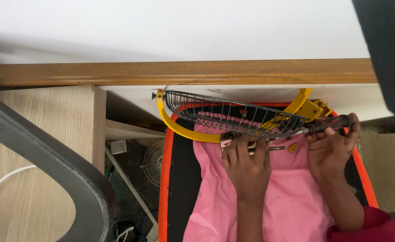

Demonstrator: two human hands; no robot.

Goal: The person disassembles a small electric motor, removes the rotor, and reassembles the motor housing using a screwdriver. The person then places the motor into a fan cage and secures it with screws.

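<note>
Centre of the frame, and the wire fan guard (233, 117) is tipped on edge over a pink cloth (269, 197), its yellow rim (179, 127) curving down toward the lower left of the guard. The left hand (246, 163) is up against the guard's lower edge, fingers curled together around the rim and wires: a closed grip, steadying it. Over at the right of the frame, the right hand (331, 145) has its grip wrapped tight on the dark handle of a screwdriver (329, 124), shaft running left toward the guard's rim.

How far along? Judging by this, the work looks mid-way: the guard is already free of any fan body, and a small yellow clip (292, 147) lies loose on the cloth just below the rim. Yet the yellow ring is on the wires, and a yellow bracket (311, 109) sits at the guard's upper right, so fastenings seem left to deal with. Whether the tip is seated on a screw I cannot tell.

Lower left, a second small fan (154, 162) sits under the wooden table (179, 71).
</note>
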